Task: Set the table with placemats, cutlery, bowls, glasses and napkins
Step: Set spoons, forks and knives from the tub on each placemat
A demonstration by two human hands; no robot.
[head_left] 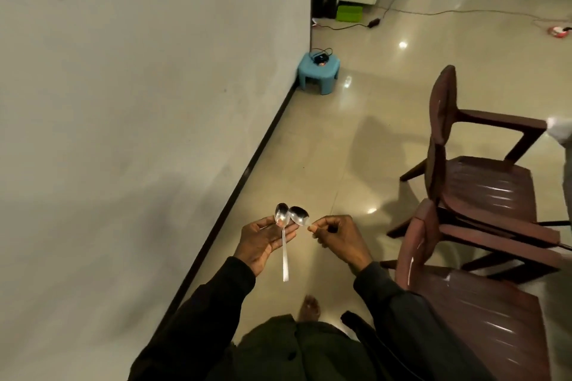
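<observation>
head view: we log two spoons, both held.
left grip (pixel 266 241): palm up, fingers straight, long spoon (pixel 284 257) lying across them.
right grip (pixel 335 237): pinching second spoon (pixel 299 215), bowl just left of it.
right of grips: brown chairs (pixel 483 189).

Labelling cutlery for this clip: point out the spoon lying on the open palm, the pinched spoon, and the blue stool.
palm spoon (pixel 283 241), head view, middle of its handle.
pinched spoon (pixel 299 215), head view, its bowl.
blue stool (pixel 317 73), head view, front side below the top.
</observation>
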